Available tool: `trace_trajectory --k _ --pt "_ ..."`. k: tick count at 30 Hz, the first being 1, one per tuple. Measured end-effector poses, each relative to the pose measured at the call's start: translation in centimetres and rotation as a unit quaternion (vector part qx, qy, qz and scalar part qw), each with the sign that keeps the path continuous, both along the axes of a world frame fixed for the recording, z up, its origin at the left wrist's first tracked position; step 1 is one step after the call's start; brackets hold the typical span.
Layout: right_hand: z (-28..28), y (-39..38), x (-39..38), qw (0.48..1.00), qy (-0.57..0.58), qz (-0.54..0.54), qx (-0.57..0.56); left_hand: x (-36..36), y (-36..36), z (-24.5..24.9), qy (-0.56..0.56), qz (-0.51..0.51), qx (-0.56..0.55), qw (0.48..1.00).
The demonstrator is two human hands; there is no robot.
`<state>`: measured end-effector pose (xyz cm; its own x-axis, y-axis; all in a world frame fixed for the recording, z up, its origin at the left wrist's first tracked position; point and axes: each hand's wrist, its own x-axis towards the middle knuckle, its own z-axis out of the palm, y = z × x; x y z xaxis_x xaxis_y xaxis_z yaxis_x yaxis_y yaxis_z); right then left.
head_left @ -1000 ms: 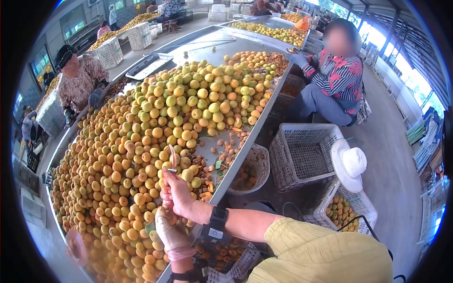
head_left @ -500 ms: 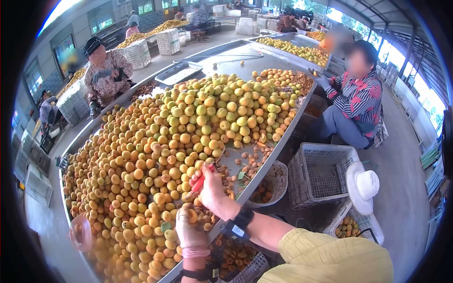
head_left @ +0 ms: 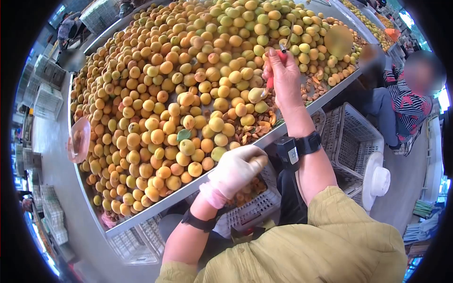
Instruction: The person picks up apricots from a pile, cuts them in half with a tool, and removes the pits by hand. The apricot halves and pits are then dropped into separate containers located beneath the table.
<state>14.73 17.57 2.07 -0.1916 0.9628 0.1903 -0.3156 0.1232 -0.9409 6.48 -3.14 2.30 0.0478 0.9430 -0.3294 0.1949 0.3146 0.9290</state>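
Closest to the camera is the wearer's khaki shirt [head_left: 306, 250], and both forearms come out of it with black straps, the right one carrying a boxy dark device [head_left: 287, 153]. The left hand [head_left: 237, 172] has a pale glove on and sits over the table edge with its fingers curled in; can't tell if anything's tucked inside. It also blocks part of the view into the white crate [head_left: 255, 207] right below, which has orange fruit pieces in it. Another white crate [head_left: 134, 243] pokes out from under the table farther left. Then comes the metal table rim [head_left: 151, 211], running diagonally between the wearer and the fruit. The bare right hand [head_left: 287, 78] is past it, fingers wrapped firmly around a red-handled tool [head_left: 282, 55], with a thin bit sticking up over the fruit. Next to that hand there's a mess of pits [head_left: 314, 89] and split pieces, and the hand and wrist hide some of it. The apricot-like fruit [head_left: 174, 85] covers most of the tabletop, yellow-green to orange, with a lone green leaf [head_left: 183, 135] in it. A clear pinkish thing [head_left: 79, 140] is at the left edge. Off right, a white hat [head_left: 377, 181] overlaps an open crate [head_left: 356, 134], and beyond them a person in a striped top [head_left: 409, 101] is sitting. Farther off on the left are stacked crates [head_left: 48, 101] and another person [head_left: 69, 26].
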Motion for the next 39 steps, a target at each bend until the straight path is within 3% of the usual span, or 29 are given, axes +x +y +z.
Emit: trace_trajectory --k 1,2,5,8,9,12,15,16,18,20,22,24,26,27,29,30,36,39 --pt "-0.2 0.0 0.3 0.997 0.027 0.053 -0.042 0.5 -0.3 -1.0 0.064 -0.029 0.108 0.992" --pt "0.1 -0.2 0.4 0.997 0.027 0.058 -0.045 0.2 -0.4 -0.6 0.128 -0.129 0.115 0.977" --pt "0.8 -0.7 0.5 0.976 -0.214 0.045 -0.004 0.4 -1.2 -0.6 0.179 -0.267 0.217 0.922" --pt "-0.4 -1.1 0.4 0.947 -0.302 0.108 0.016 0.1 -1.3 -0.5 0.198 -0.279 0.147 0.928" --pt "0.0 -1.5 0.4 0.906 -0.404 0.115 0.054 -0.1 -1.5 -0.6 0.198 -0.27 0.137 0.932" --pt "-2.2 -2.2 -0.3 0.835 -0.514 0.135 0.14 -0.2 -1.6 0.5 0.219 -0.303 0.098 0.922" --pt "-2.1 -3.3 -0.2 0.791 -0.572 0.151 0.155 0.2 -2.0 0.1 0.236 -0.262 0.164 0.921" --pt "-2.0 -3.0 0.3 0.789 -0.576 0.146 0.156 0.2 -2.0 0.3 0.234 -0.264 0.17 0.92" --pt "-2.4 -1.9 1.9 0.837 -0.502 0.202 0.079 0.2 -1.7 1.2 0.235 -0.291 0.093 0.923" --pt "-2.0 -1.9 3.2 0.824 -0.518 0.196 0.12 0.2 -1.9 1.3 0.238 -0.274 0.13 0.923" --pt "-1.0 -2.4 4.3 0.877 -0.466 0.096 0.067 0.3 -2.1 1.5 0.271 -0.28 0.139 0.91" --pt "-0.6 -1.9 4.7 0.871 -0.481 0.039 0.094 0.4 -2.3 1.4 0.259 -0.263 0.168 0.914" --pt "-1.4 -1.3 5.2 0.904 -0.412 -0.049 0.098 0.2 -2.8 1.4 0.247 -0.255 0.198 0.914" --pt "-1.7 -1.0 5.4 0.842 -0.481 -0.098 0.224 0.0 -2.8 1.7 0.255 -0.254 0.187 0.914" --pt "-3.1 -1.0 4.6 0.861 -0.453 -0.093 0.214 -0.2 -2.6 1.8 0.253 -0.252 0.194 0.914" --pt "-2.6 -1.8 4.0 0.86 -0.428 -0.095 0.26 -0.3 -2.6 1.5 0.242 -0.25 0.204 0.915" --pt "-1.0 -4.2 1.7 0.807 -0.556 0.076 0.183 0.2 -1.8 3.4 0.201 -0.247 0.157 0.935" --pt "-0.8 -4.1 2.3 0.783 -0.588 0.099 0.179 0.4 -1.5 2.0 0.199 -0.222 0.191 0.935"
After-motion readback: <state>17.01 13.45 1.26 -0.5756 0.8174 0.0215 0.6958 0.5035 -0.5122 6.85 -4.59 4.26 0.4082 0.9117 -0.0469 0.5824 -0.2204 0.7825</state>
